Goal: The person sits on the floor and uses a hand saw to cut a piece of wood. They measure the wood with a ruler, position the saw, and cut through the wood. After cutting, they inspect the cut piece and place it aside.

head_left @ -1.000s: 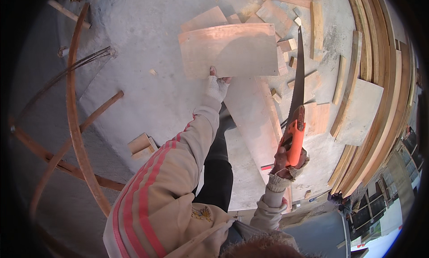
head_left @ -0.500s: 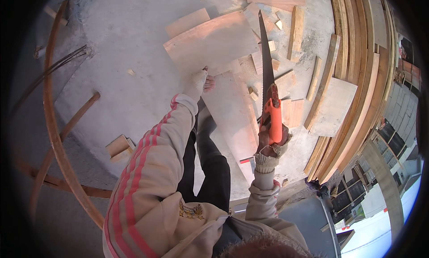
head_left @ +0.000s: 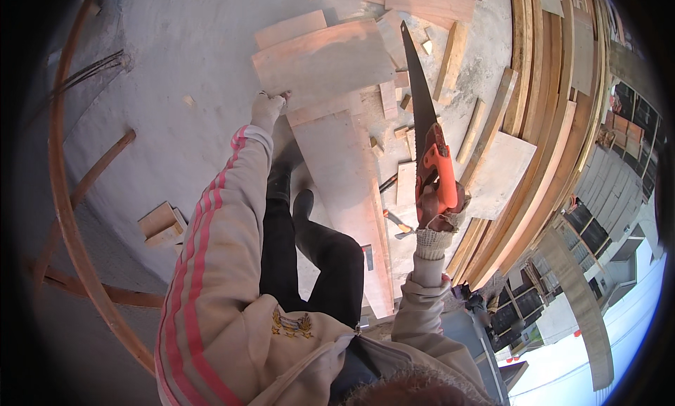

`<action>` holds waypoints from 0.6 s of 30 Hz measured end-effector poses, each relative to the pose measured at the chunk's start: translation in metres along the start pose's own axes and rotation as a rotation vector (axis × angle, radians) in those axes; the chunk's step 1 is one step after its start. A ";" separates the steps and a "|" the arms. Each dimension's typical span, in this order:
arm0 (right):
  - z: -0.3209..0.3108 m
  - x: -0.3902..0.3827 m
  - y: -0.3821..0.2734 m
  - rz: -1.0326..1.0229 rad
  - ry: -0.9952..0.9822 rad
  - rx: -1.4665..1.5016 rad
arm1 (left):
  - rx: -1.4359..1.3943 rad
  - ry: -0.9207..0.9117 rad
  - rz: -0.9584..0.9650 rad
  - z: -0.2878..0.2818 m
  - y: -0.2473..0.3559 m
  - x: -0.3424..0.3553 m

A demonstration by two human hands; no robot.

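Note:
My right hand [head_left: 439,207], in a knit fingerless glove, is wrapped round the orange handle of a handsaw [head_left: 422,96]. The saw's long dark blade points away from me, above scattered wood offcuts. My left hand [head_left: 269,108], also in a pale glove, is closed at the near left corner of a plywood panel [head_left: 327,60]; its fingertips are partly hidden. Nearer to me, a long plywood strip [head_left: 336,174] runs from that panel towards my right side, beside my dark boots.
Long timber planks [head_left: 555,124] are stacked on the right. Small wood blocks [head_left: 163,224] lie at left, near bent brown bars [head_left: 63,188]. An orange-and-black tool [head_left: 399,224] lies beside the strip. Thin dark rods [head_left: 91,72] stick out at the far left.
My left hand has moved left along the panel's near edge to its corner, its fingers now closed. The saw stays in my right hand, its blade leaning slightly more to the left.

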State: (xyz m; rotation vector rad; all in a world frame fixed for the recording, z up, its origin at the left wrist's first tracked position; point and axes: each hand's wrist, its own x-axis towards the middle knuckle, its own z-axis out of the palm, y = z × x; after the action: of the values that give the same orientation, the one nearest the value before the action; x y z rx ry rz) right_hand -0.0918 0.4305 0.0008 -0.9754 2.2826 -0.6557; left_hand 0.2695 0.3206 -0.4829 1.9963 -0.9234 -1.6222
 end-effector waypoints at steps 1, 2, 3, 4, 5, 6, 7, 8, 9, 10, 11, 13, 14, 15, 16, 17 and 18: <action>0.001 0.006 -0.003 -0.026 -0.004 -0.069 | 0.029 -0.011 0.032 0.005 0.008 0.000; 0.005 0.013 0.023 -0.076 -0.020 -0.134 | 0.029 0.000 0.055 0.007 0.016 -0.003; 0.009 0.016 0.039 -0.100 0.014 -0.139 | 0.027 0.007 0.076 0.010 0.029 -0.007; 0.010 0.017 0.058 -0.115 0.060 -0.162 | -0.012 0.004 0.078 0.031 0.055 -0.023; 0.016 0.020 0.075 -0.142 0.089 -0.155 | 0.009 0.017 0.084 0.027 0.070 -0.031; 0.025 0.018 0.069 -0.070 0.129 -0.045 | 0.031 0.027 0.089 0.024 0.085 -0.038; 0.029 0.020 0.079 -0.095 0.140 -0.115 | 0.101 0.033 0.099 0.016 0.093 -0.036; 0.032 0.021 0.090 -0.116 0.151 -0.191 | 0.171 0.035 0.107 0.011 0.099 -0.037; 0.040 0.023 0.101 -0.141 0.159 -0.252 | 0.121 0.064 0.079 0.002 0.100 -0.034; 0.044 0.019 0.089 -0.094 0.137 -0.194 | 0.073 0.087 0.045 -0.007 0.094 -0.032; 0.048 0.013 0.075 0.061 0.131 -0.028 | 0.025 0.109 0.013 -0.015 0.088 -0.033; 0.040 0.004 0.078 0.246 0.096 0.007 | 0.056 0.105 0.018 0.007 0.109 -0.052; 0.034 0.003 0.096 0.260 0.019 -0.087 | 0.076 0.113 0.029 0.013 0.122 -0.060; 0.033 0.003 0.080 0.392 -0.025 0.045 | 0.184 0.141 0.059 0.008 0.122 -0.064; 0.030 0.003 0.065 0.532 -0.045 0.163 | 0.290 0.160 0.092 0.005 0.123 -0.064; 0.028 -0.001 0.073 0.436 -0.035 0.212 | 0.394 0.180 0.126 0.004 0.124 -0.064; 0.025 -0.004 0.086 0.335 -0.021 0.257 | 0.456 0.146 0.083 0.006 0.129 -0.065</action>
State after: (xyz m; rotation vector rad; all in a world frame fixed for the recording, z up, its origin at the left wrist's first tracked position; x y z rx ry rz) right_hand -0.1144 0.4804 -0.0696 -0.4631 2.2034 -0.7615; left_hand 0.2259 0.2777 -0.3522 2.2940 -1.3943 -1.2827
